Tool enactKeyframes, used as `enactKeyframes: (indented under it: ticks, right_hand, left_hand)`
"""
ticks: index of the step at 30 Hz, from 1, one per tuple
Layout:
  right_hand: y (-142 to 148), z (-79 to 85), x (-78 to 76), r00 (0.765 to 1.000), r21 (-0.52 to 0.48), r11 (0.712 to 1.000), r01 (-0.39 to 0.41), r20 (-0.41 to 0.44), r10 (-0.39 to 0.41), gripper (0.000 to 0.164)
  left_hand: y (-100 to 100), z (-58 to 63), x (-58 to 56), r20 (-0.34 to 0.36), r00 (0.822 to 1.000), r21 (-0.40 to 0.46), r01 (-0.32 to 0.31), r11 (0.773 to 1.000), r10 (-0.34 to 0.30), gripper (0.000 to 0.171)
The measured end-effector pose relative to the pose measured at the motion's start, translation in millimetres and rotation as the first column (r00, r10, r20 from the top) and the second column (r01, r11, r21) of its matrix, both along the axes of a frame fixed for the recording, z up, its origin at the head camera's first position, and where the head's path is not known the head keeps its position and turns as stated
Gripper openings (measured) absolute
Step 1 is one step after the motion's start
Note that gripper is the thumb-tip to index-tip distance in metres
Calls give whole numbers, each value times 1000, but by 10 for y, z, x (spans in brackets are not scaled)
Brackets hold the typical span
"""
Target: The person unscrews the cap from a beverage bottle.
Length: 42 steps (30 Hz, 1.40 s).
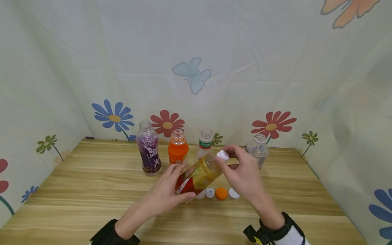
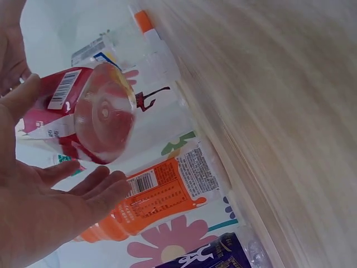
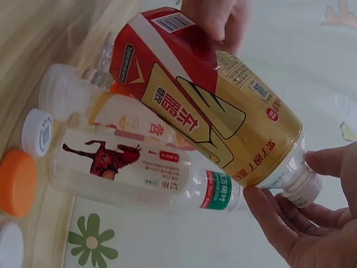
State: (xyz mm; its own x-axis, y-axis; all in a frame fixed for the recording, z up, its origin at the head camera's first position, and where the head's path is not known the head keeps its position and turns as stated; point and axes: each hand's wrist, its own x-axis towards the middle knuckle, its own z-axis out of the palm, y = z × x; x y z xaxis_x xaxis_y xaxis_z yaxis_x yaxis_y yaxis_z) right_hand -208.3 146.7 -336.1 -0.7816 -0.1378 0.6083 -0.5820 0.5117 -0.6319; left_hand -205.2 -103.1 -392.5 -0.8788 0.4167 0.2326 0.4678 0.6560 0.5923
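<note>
A drink bottle (image 1: 200, 174) with a red and yellow label is held up over the table, tilted with its neck to the upper right. My left hand (image 1: 162, 194) grips its lower part, thumb below and fingers behind. The round base of this bottle (image 2: 106, 111) faces the left wrist camera. At the neck, my right hand (image 1: 246, 172) pinches the white cap (image 1: 223, 155) between thumb and fingers. In the right wrist view the cap (image 3: 304, 188) sits over the mouth, fingertips around it and the neck.
Behind the hands stand capless bottles: a purple one (image 1: 149, 149), an orange one (image 1: 178, 149), a clear one with a green band (image 1: 206, 141) and a clear one (image 1: 258, 149) at right. Near the held bottle lie loose caps, including an orange cap (image 1: 221, 193) and a white cap (image 1: 234, 194).
</note>
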Motion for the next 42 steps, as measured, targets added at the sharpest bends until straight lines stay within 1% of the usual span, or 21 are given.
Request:
enactKeyframes:
  ticks: [4,9,14,17,19,21,23,26,29,33,37,42]
  right_hand:
    - [-52,-34,17,999,-33,998,-49,15,50,29]
    - [-80,-73,13,997,-59,995,-76,17,77,29]
    - [-80,-93,0,995,-68,993,-95,31,98,24]
    - [-80,-94,-7,993,-69,992,-108,36,110,20]
    - [-80,-90,-11,994,-58,993,-101,31,103,17]
    - [-77,-86,-14,997,-19,997,-77,20,77,15]
    - [-69,-85,-12,999,39,999,-32,20,32,16]
    - [-47,-94,-11,999,148,988,43,23,-47,23]
    - [-28,-120,-18,991,270,955,124,23,-136,32]
    - [-20,-156,-37,977,387,900,198,-3,-214,46]
    - [-22,-166,-48,971,430,878,211,9,-238,51]
    - [-29,-169,-61,968,458,873,165,93,-232,56]
  left_hand:
    - [0,5,-7,-27,999,15,32,999,-32,88]
    - [-8,7,-28,-45,998,24,55,998,-54,82]
    - [-16,15,-29,-39,998,30,53,998,-52,80]
    - [-21,18,-24,-50,998,22,47,999,-46,79]
    - [-23,18,-25,-63,997,15,40,999,-39,79]
    - [-26,17,-28,-73,997,8,32,999,-31,78]
    - [-30,17,-31,-82,996,1,26,1000,-25,79]
    - [-36,15,-31,-94,995,-12,20,1000,-21,79]
    - [-38,10,-33,-111,994,-31,14,999,-18,80]
    - [-37,-4,-43,-137,990,-55,6,998,-13,81]
    - [-39,-11,-46,-160,987,-67,5,998,-16,81]
    - [-45,-15,-45,-188,982,-84,1,996,-17,81]
